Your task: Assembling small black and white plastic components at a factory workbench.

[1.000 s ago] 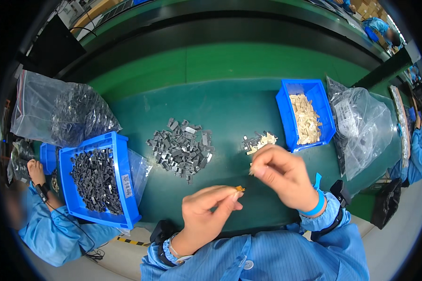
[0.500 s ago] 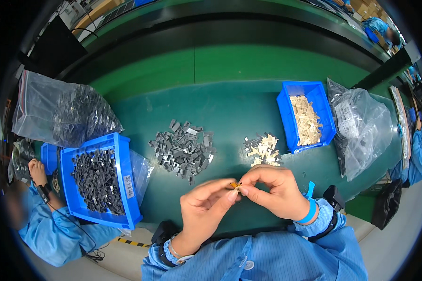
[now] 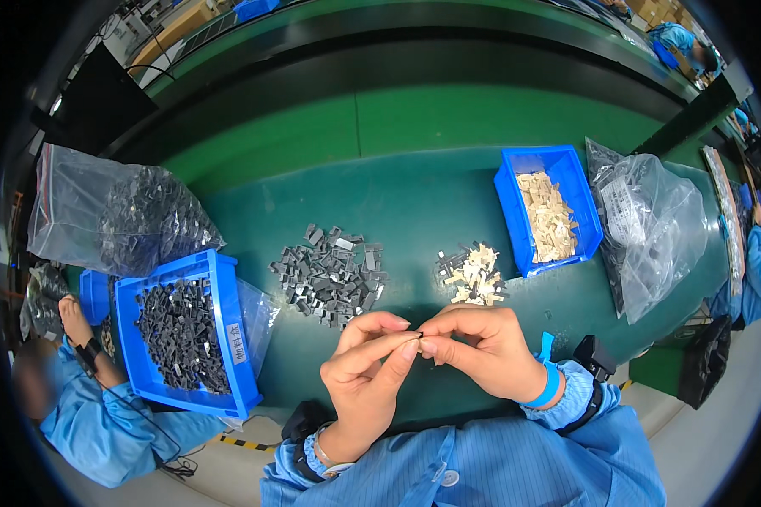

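My left hand (image 3: pixel 365 369) and my right hand (image 3: pixel 484 351) meet fingertip to fingertip above the near part of the table. Both are closed in a pinch around a small dark piece (image 3: pixel 420 335), mostly hidden by the fingers. Just beyond my right hand lies a small mixed heap of cream and black parts (image 3: pixel 479 275). A larger pile of dark grey plastic pieces (image 3: pixel 331 275) sits ahead of my left hand.
At left stands a blue bin (image 3: pixel 243 355) of black parts, with a clear bag (image 3: pixel 135 211) of dark pieces behind it. A blue bin (image 3: pixel 522 245) of cream pieces and another plastic bag (image 3: pixel 651 228) are at right. A co-worker's hand (image 3: pixel 74 321) shows far left.
The yellowish bit seen between my fingertips is no longer visible; a dark bit shows there instead. My left fingers have shifted, with the index finger raised slightly. The view has tilted a little.
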A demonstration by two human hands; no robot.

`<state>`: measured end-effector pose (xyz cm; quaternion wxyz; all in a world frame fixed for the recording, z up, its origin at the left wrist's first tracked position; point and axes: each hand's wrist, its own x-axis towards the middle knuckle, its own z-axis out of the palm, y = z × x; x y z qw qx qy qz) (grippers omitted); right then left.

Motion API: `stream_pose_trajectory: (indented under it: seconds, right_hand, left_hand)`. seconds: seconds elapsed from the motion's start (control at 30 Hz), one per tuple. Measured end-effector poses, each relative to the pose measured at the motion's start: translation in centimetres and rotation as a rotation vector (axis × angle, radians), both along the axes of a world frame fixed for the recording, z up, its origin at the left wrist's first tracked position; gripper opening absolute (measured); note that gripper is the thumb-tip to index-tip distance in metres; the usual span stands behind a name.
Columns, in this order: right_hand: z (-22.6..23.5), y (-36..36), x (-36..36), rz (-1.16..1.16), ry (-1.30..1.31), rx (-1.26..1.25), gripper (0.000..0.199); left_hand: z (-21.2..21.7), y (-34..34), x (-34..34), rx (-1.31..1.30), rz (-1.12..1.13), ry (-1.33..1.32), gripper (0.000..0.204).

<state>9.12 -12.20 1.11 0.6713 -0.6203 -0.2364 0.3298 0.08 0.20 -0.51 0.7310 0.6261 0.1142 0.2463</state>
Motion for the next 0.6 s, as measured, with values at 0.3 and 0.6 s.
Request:
stream_pose_trajectory:
  seconds: [0.3, 0.6]
  right_hand:
    - [0.4, -1.4, 1.2, -0.104, -0.168, 0.005, 0.006]
    - [3.2, -6.9, 10.9, -0.346, -1.475, -0.693, 0.006]
  left_hand:
    - [0.6, -0.5, 0.6, -0.791, -0.161, 0.041, 0.013]
    - [1.9, 1.5, -0.4, 0.51, 0.185, -0.027, 0.013]
